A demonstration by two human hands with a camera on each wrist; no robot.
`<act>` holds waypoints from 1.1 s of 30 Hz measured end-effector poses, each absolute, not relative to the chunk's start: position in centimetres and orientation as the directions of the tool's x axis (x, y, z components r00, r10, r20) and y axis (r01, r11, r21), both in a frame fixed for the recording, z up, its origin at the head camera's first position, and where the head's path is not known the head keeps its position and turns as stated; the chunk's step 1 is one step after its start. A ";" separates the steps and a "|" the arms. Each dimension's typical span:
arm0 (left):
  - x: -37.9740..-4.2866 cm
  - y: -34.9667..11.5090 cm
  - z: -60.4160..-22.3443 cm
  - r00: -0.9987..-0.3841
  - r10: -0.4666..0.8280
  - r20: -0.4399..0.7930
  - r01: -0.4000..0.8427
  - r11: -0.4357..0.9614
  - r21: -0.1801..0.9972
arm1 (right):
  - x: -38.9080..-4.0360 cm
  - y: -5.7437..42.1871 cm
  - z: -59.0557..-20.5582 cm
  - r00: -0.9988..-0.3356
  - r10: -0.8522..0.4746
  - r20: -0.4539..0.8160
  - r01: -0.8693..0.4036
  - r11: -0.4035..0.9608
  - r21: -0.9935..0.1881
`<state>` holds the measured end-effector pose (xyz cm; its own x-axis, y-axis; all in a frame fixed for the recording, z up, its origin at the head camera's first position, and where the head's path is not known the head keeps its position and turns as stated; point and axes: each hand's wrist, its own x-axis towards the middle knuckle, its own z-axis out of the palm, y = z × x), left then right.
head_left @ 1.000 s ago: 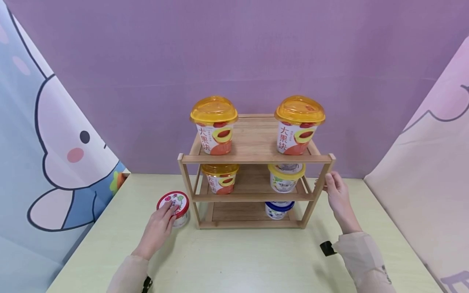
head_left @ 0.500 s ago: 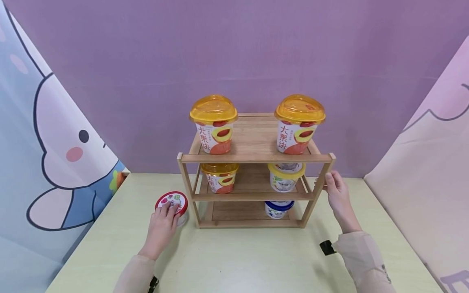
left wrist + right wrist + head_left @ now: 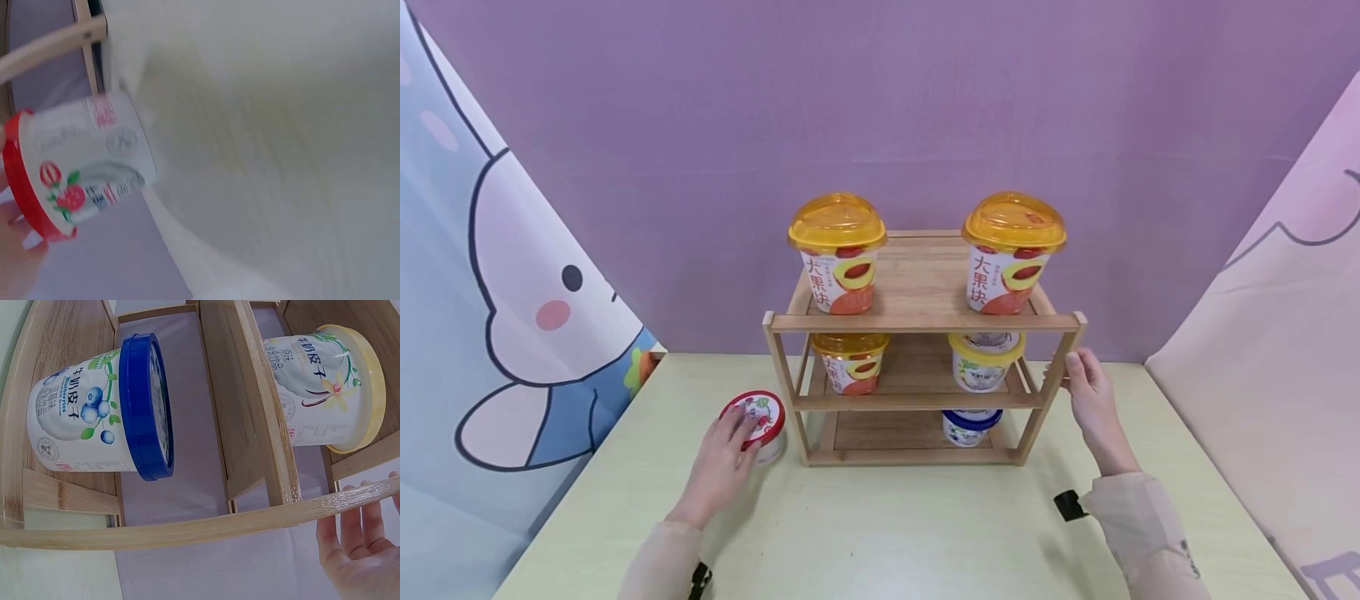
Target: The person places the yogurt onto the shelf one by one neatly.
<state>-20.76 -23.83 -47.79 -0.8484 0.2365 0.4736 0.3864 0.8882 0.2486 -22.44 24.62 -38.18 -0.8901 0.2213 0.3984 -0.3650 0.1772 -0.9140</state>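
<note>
A strawberry-printed yogurt cup with a red lid (image 3: 87, 156) stands on the table, left of a wooden rack (image 3: 917, 404). My left hand (image 3: 718, 458) lies over the near left side of that lid, fingers and thumb holding its rim. In the left wrist view, part of the hand shows at the red rim. On the other side, my right hand (image 3: 369, 556) grips the rack's right front upright, its fingertips showing past the wood. Nearest to it are a blue-lidded blueberry cup (image 3: 94, 412) on the bottom shelf and a yellow-lidded cup (image 3: 325, 394) on the middle shelf.
Two orange-domed peach cups, one at left (image 3: 842, 258) and one at right (image 3: 1009, 258), stand on the top shelf. Another peach cup (image 3: 852, 367) is on the middle shelf's left. A purple cloth backdrop (image 3: 910, 117) rises behind the table (image 3: 865, 533).
My left hand has shifted on the red lid, first right and then back left. The lid's printed pattern has turned. The right hand and the rack have stayed put.
</note>
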 end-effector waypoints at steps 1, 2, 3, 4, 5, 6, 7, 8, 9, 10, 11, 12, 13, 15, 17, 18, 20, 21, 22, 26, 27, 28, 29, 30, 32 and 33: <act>-20.7 -24.1 -47.7 -0.869 0.240 0.432 0.374 0.891 0.257 | -22.4 24.6 -38.2 -0.890 0.221 0.399 -0.366 0.177 -0.914; -20.7 -24.2 -47.6 -0.889 0.243 0.389 0.360 0.894 0.265 | -22.5 24.6 -38.2 -0.889 0.221 0.400 -0.367 0.178 -0.913; -20.7 -24.4 -47.5 -0.903 0.244 0.352 0.348 0.898 0.271 | -22.5 24.6 -38.2 -0.890 0.220 0.400 -0.367 0.177 -0.913; -20.6 -24.5 -47.4 -0.914 0.245 0.323 0.338 0.900 0.274 | -22.5 24.6 -38.2 -0.890 0.220 0.400 -0.366 0.178 -0.913; -20.6 -24.6 -47.3 -0.920 0.248 0.303 0.334 0.901 0.276 | -22.5 24.6 -38.2 -0.890 0.221 0.399 -0.366 0.178 -0.914; -20.7 -24.6 -47.2 -0.922 0.252 0.294 0.333 0.903 0.271 | -22.5 24.6 -38.2 -0.890 0.221 0.399 -0.365 0.177 -0.914; -20.7 -24.6 -47.2 -0.923 0.254 0.288 0.332 0.905 0.267 | -22.5 24.6 -38.2 -0.891 0.221 0.398 -0.365 0.175 -0.914; -20.7 -24.6 -47.2 -0.923 0.255 0.289 0.332 0.907 0.260 | -22.5 24.6 -38.2 -0.890 0.222 0.397 -0.365 0.173 -0.915; -20.7 -24.6 -47.2 -0.919 0.258 0.297 0.335 0.909 0.246 | -22.5 24.6 -38.2 -0.890 0.224 0.396 -0.365 0.170 -0.915; -20.8 -24.6 -47.2 -0.915 0.261 0.307 0.337 0.912 0.231 | -22.4 24.6 -38.2 -0.890 0.224 0.396 -0.365 0.170 -0.916; -20.8 -24.5 -47.3 -0.911 0.261 0.318 0.338 0.915 0.219 | -22.4 24.6 -38.2 -0.890 0.226 0.396 -0.365 0.170 -0.915; -20.8 -24.4 -47.4 -0.907 0.261 0.332 0.339 0.919 0.204 | -22.4 24.6 -38.2 -0.889 0.227 0.397 -0.365 0.169 -0.915; -20.8 -24.3 -47.4 -0.903 0.257 0.343 0.336 0.922 0.193 | -22.4 24.6 -38.2 -0.889 0.227 0.397 -0.365 0.170 -0.915; -20.7 -24.0 -47.5 -0.893 0.250 0.374 0.330 0.929 0.168 | -22.4 24.6 -38.2 -0.889 0.228 0.397 -0.366 0.169 -0.915; -20.6 -23.5 -47.4 -0.879 0.242 0.410 0.325 0.935 0.145 | -22.4 24.6 -38.2 -0.888 0.228 0.399 -0.367 0.169 -0.915; -20.6 -23.3 -47.4 -0.870 0.239 0.431 0.322 0.937 0.132 | -22.4 24.6 -38.2 -0.888 0.228 0.400 -0.369 0.167 -0.914; -20.5 -22.8 -47.3 -0.844 0.233 0.483 0.321 0.941 0.106 | -22.5 24.6 -38.2 -0.886 0.229 0.403 -0.374 0.160 -0.913; -20.4 -22.6 -47.3 -0.830 0.231 0.508 0.320 0.943 0.093 | -22.5 24.6 -38.2 -0.885 0.229 0.406 -0.378 0.159 -0.912; -20.4 -22.5 -47.2 -0.815 0.228 0.533 0.317 0.945 0.080 | -22.5 24.6 -38.3 -0.883 0.230 0.409 -0.381 0.157 -0.911; -20.3 -22.0 -47.4 -0.771 0.202 0.604 0.306 0.949 0.072 | -22.5 24.7 -38.3 -0.880 0.226 0.418 -0.393 0.149 -0.907; -20.3 -21.9 -47.4 -0.768 0.192 0.610 0.298 0.952 0.075 | -22.5 24.7 -38.3 -0.880 0.226 0.419 -0.393 0.150 -0.907; -20.4 -21.8 -47.5 -0.767 0.182 0.615 0.291 0.953 0.081 | -22.5 24.6 -38.3 -0.880 0.226 0.418 -0.392 0.151 -0.907; -20.4 -21.7 -47.5 -0.767 0.172 0.618 0.283 0.955 0.086 | -22.5 24.6 -38.3 -0.880 0.227 0.417 -0.390 0.153 -0.908; -20.4 -21.7 -47.6 -0.769 0.162 0.619 0.273 0.958 0.089 | -22.5 24.6 -38.3 -0.881 0.228 0.415 -0.388 0.156 -0.909; -20.5 -21.5 -47.7 -0.770 0.144 0.622 0.256 0.962 0.095 | -22.5 24.6 -38.3 -0.882 0.229 0.411 -0.382 0.161 -0.910; -20.5 -21.5 -47.7 -0.768 0.137 0.626 0.251 0.963 0.097 | -22.5 24.5 -38.3 -0.883 0.230 0.409 -0.380 0.161 -0.911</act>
<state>-20.52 -21.50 -47.72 -0.7679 0.1365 0.6259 0.2507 0.9632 0.0974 -22.51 24.53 -38.28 -0.8832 0.2299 0.4088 -0.3797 0.1614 -0.9109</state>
